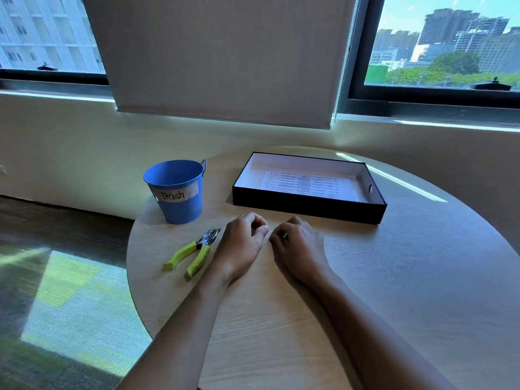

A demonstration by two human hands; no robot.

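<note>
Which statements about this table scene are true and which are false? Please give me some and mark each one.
1. The blue bucket bears a label that reads "Trash". True.
2. The green-handled punch pliers lie inside the black tray. False: they lie on the round wooden table, beside the left hand.
3. A printed sheet lies in the black tray. True.
4. The blue bucket stands to the right of the black tray. False: it stands to the left of it.
5. The left hand and the right hand rest on the round wooden table with fingers curled. True.
</note>
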